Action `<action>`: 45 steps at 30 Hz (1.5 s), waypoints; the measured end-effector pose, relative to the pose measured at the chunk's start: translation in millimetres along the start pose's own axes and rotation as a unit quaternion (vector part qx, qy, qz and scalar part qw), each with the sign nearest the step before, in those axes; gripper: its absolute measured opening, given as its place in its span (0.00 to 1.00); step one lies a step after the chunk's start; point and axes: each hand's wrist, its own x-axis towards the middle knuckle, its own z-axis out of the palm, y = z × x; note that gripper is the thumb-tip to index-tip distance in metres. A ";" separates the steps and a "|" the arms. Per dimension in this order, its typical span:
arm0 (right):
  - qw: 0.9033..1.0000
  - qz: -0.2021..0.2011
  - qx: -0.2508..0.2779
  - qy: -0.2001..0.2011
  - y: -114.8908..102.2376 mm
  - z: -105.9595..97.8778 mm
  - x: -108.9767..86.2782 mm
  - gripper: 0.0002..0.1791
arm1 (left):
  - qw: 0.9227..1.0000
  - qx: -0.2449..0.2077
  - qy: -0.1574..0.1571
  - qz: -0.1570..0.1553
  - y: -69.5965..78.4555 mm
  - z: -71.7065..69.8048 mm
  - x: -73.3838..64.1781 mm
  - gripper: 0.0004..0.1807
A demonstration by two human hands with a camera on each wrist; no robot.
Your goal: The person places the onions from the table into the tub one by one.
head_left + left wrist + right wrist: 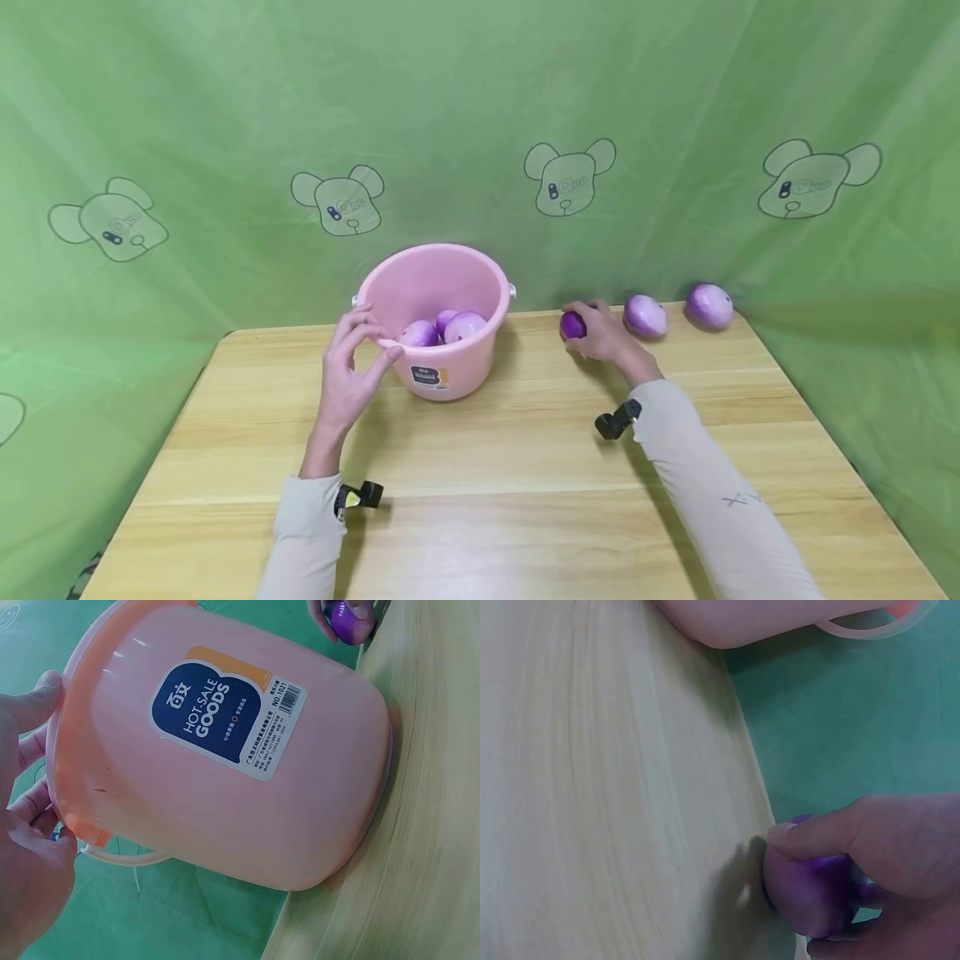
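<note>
A pink plastic bucket (450,371) stands upright at the back of the table, with several purple-and-white onions (465,326) inside. My left hand (351,375) grips the bucket's near left rim; its thumb and fingers also show at the rim in the left wrist view. To the right of the bucket, my right hand (600,333) holds a purple onion (810,889) between thumb and fingers, close to the table's back edge. Part of that onion is hidden by the hand. Just right of this hand lies one onion (646,317), and another onion (709,306) sits at the back right corner.
The wooden table (480,517) ends at the back against a green curtain (450,100) printed with bear heads. A label (225,712) is stuck on the bucket's outer wall. The bucket's pale handle (127,859) hangs on its far side.
</note>
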 end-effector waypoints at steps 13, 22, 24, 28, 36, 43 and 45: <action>1.000 0.006 0.005 0.002 1.8 4.7 -0.4 0.38 | 1.000 -0.002 0.002 0.002 0.3 0.1 0.4 0.09; 1.000 0.009 0.020 0.006 3.7 5.7 -4.3 0.38 | 1.000 -0.002 0.002 0.002 -0.2 -0.3 -1.4 0.09; 1.000 0.011 0.023 0.008 3.2 4.7 -5.1 0.38 | 1.000 -0.002 0.002 0.003 0.0 -0.4 -0.9 0.09; 0.999 0.007 0.031 0.011 0.3 0.9 -7.3 0.37 | 1.000 0.000 0.002 0.003 0.8 -0.4 -0.3 0.09; 0.999 -0.005 0.031 0.030 -3.3 -7.5 -11.3 0.37 | 1.000 0.000 0.001 -0.002 1.4 -0.3 -1.0 0.09; 0.998 -0.017 0.029 0.046 -8.7 -11.7 -13.8 0.37 | 1.000 -0.003 0.002 0.002 1.1 0.1 -0.7 0.09; 0.998 -0.018 0.031 0.047 -10.2 -13.4 -15.0 0.38 | 1.000 -0.005 0.001 0.003 1.1 0.3 -0.7 0.09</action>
